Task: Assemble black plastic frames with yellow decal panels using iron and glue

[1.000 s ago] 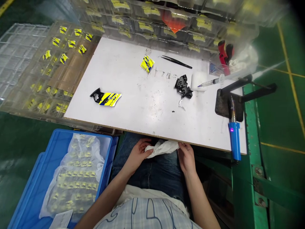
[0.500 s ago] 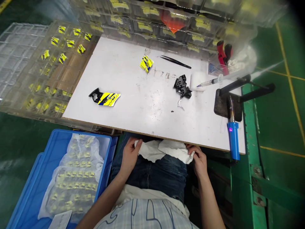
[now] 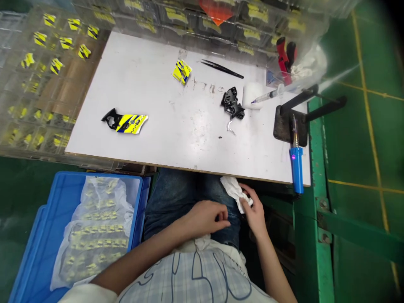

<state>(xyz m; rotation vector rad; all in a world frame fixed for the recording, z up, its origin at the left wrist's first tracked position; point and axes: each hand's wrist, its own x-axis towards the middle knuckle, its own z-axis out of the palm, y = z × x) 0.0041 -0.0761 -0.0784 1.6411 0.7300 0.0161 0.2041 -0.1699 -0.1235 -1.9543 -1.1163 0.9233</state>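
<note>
My right hand (image 3: pixel 255 212) pinches a crumpled white cloth (image 3: pixel 232 188) between thumb and fingers, over my right thigh just below the table's front edge. The cloth hangs bunched to the left of the fingers. Left of it, my left hand (image 3: pixel 210 216) hovers over my lap, its fingers loosely curled and the thumb a little apart, with nothing visible in it. On the white table (image 3: pixel 164 145) above lie a black part with a yellow-and-blue panel (image 3: pixel 131 123), a loose yellow-and-blue panel (image 3: pixel 182 72) and a black plastic part (image 3: pixel 232 103).
Black tweezers (image 3: pixel 222 68), a syringe (image 3: pixel 268 96) against a white roll (image 3: pixel 252 90), and a blue soldering iron (image 3: pixel 296 168) on a black stand (image 3: pixel 280 130) occupy the table's right side. Clear compartment boxes (image 3: pixel 82 84) stand left. A blue crate (image 3: pixel 59 202) with bagged parts sits below.
My left hand has let go of the cloth and moved right, across my lap. The cloth, stretched between both hands before, is now bunched in my right hand. The view has shifted slightly.
</note>
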